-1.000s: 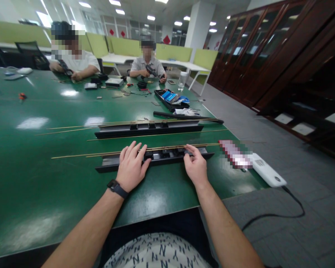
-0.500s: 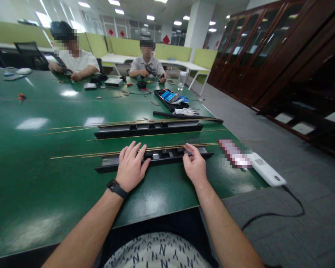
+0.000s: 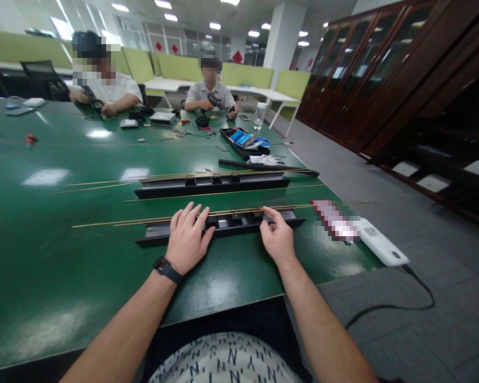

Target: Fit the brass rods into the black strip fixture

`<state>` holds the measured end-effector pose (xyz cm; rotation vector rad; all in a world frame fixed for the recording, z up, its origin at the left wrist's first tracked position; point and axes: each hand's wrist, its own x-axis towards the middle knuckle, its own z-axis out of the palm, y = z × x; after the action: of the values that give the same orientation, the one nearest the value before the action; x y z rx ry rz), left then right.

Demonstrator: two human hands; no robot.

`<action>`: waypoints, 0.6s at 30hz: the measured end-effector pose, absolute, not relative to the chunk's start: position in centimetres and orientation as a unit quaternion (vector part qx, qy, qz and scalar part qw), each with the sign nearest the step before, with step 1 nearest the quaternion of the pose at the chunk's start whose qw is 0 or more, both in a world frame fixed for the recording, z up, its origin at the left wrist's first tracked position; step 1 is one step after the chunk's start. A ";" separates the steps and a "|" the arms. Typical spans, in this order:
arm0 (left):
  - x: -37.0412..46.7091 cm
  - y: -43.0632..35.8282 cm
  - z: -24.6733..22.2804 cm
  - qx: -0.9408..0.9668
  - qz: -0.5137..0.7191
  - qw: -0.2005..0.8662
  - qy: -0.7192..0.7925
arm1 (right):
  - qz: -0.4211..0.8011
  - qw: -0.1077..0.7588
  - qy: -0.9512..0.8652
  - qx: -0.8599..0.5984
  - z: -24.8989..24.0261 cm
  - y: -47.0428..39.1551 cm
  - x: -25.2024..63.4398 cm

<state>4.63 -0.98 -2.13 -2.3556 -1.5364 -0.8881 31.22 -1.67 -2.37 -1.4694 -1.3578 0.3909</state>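
Two black channel-shaped rails lie crosswise on the green table, and several thin gold-coloured rods run lengthwise along each. Over the nearer rail [image 3: 239,227], my left hand [image 3: 189,234] lies palm down, open, fingers spread across the rods, thumb at the front edge. Toward the right end of that rail, my right hand [image 3: 277,234] has its fingertips closed on a thin rod [image 3: 297,206]; the exact grip is partly hidden by the fingers. Behind sits the farther rail [image 3: 213,187] with its own rods, and a single loose rod [image 3: 175,198] lies between the rails.
A red-edged phone [image 3: 335,218] and a white power bank [image 3: 383,242] with a black cable are at the right table edge. Farther back lie a black strip [image 3: 267,167], white gloves [image 3: 265,159] and a tool tray [image 3: 245,143]. Two people sit across the table [image 3: 83,255].
My right hand has shifted slightly left along the nearer rail, and one rod's left end has slid a little left. My left hand stays in place.
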 end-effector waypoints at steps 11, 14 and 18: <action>4.8 -1.1 -2.0 -0.790 -0.304 0.090 -0.524 | 0.176 0.524 -0.571 -0.607 -2.7 -1.6 31.5; 4.7 -1.1 -2.0 -0.791 -0.307 0.086 -0.523 | 0.175 0.521 -0.575 -0.606 -2.6 -1.7 31.3; 4.7 -1.0 -2.1 -0.793 -0.306 0.086 -0.520 | 0.169 0.533 -0.565 -0.607 -2.6 -1.6 31.3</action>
<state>4.68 -0.99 -2.10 -2.3633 -1.5493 -0.9121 31.32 -1.55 -2.63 -1.4461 -1.3473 0.4034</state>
